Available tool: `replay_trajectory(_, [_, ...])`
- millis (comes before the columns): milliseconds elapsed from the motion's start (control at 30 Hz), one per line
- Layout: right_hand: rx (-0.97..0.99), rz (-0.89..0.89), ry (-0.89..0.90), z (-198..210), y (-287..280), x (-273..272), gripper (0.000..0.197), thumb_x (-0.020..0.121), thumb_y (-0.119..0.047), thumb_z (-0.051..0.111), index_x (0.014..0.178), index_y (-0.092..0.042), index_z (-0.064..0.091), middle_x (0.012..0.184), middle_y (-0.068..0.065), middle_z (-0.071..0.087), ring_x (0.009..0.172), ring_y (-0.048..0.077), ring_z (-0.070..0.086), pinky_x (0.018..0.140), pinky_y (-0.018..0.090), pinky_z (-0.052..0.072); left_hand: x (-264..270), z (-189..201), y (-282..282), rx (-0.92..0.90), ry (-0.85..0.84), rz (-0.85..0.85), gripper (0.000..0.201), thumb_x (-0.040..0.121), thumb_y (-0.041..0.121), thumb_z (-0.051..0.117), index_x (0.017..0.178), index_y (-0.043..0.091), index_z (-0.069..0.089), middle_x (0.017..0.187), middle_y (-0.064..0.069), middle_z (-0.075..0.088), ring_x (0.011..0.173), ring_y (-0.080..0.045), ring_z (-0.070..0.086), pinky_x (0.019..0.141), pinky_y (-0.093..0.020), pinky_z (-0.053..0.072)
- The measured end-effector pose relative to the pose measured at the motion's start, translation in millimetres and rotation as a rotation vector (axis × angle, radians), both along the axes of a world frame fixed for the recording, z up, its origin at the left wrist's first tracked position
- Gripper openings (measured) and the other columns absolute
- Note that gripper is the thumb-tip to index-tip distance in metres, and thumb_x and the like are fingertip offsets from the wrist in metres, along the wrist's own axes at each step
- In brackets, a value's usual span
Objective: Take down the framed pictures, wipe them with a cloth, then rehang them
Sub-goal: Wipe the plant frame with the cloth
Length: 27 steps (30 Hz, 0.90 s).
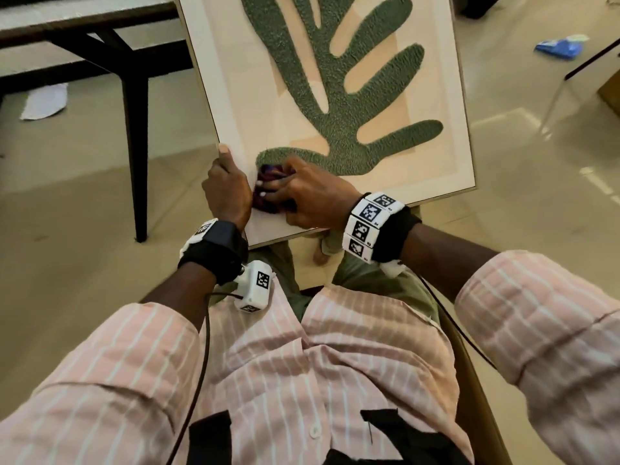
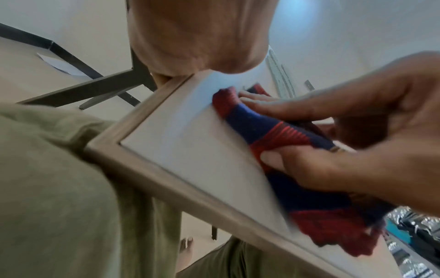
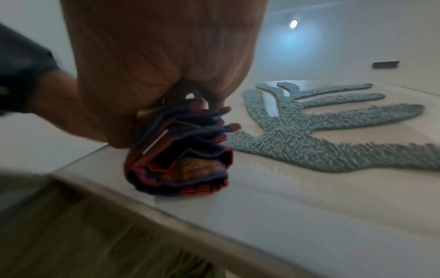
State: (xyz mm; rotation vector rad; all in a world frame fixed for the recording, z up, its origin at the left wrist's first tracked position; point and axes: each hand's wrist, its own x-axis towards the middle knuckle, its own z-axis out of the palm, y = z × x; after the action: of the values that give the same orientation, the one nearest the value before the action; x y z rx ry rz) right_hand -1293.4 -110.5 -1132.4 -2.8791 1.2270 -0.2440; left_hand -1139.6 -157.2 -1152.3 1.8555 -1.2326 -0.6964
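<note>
A large framed picture [image 1: 446, 105] with a green tufted leaf shape [image 1: 339, 82] lies tilted across my knees, its near edge toward me. My left hand [image 1: 226, 186] grips the frame's left edge near the bottom corner, thumb on the front. My right hand [image 1: 302, 196] holds a bunched red and navy cloth [image 1: 265, 191] and presses it on the glass at the lower left, just below the leaf's stem. In the left wrist view the cloth [image 2: 273, 135] sits under the right hand [image 2: 357, 131] close to the wooden frame [image 2: 147, 169] corner. The right wrist view shows the cloth [image 3: 181, 158] crumpled under the palm.
A dark-legged table [image 1: 134, 105] stands to the left on the tiled floor, with a white paper [image 1: 43, 102] under it. A blue rag [image 1: 560, 47] lies on the floor at the upper right, beside another piece of furniture [image 1: 590, 62].
</note>
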Motion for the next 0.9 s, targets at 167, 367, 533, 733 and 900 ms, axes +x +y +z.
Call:
replay_trajectory(167, [0.163, 0.073, 0.104, -6, 20, -14, 0.044, 0.081, -0.029, 0.062, 0.125, -0.030, 0.065, 0.119, 0.003, 0.064, 0.099, 0.026, 0.046, 0.079, 0.044, 0.049, -13, -2, 2, -0.004, -0.191, 0.089, 0.048, 0.107, 0.035, 0.020, 0.131, 0.008, 0.052, 0.127, -0.022, 0.059, 0.117, -0.039, 0.053, 0.089, -0.041, 0.039])
replay_trajectory(367, [0.136, -0.063, -0.016, -12, 23, -40, 0.051, 0.082, -0.026, 0.068, 0.132, -0.019, 0.061, 0.140, -0.002, 0.056, 0.110, 0.029, 0.044, 0.090, 0.041, 0.045, -25, -5, -1, 0.014, -0.196, 0.260, 0.049, 0.104, 0.043, 0.021, 0.138, 0.019, 0.048, 0.129, -0.012, 0.062, 0.116, -0.034, 0.056, 0.086, -0.039, 0.041])
replay_trajectory(533, [0.144, -0.212, -0.177, -18, 26, -77, 0.052, 0.078, -0.026, 0.070, 0.129, -0.018, 0.064, 0.136, 0.001, 0.060, 0.105, 0.032, 0.050, 0.089, 0.042, 0.045, -33, -10, -13, -0.041, -0.238, 0.370, 0.048, 0.103, 0.036, 0.025, 0.145, 0.019, 0.040, 0.142, -0.002, 0.050, 0.125, -0.024, 0.050, 0.088, -0.035, 0.040])
replay_trajectory(733, [0.109, -0.168, -0.148, -25, 34, -102, 0.051, 0.082, -0.028, 0.067, 0.131, -0.014, 0.062, 0.140, 0.000, 0.056, 0.111, 0.033, 0.052, 0.094, 0.040, 0.043, -43, -5, -18, -0.166, -0.349, 0.434, 0.055, 0.095, 0.028, 0.028, 0.147, 0.012, 0.036, 0.154, -0.006, 0.032, 0.134, -0.023, 0.038, 0.099, -0.033, 0.030])
replay_trajectory(900, [-0.040, -0.281, -0.181, -30, 36, -106, 0.054, 0.078, -0.020, 0.072, 0.130, -0.007, 0.062, 0.136, 0.010, 0.058, 0.114, 0.038, 0.053, 0.098, 0.041, 0.039, -76, -5, 5, -0.590, -0.552, 0.000, 0.057, 0.098, 0.036, 0.044, 0.146, 0.006, 0.039, 0.155, -0.015, 0.031, 0.142, -0.027, 0.032, 0.117, -0.040, 0.022])
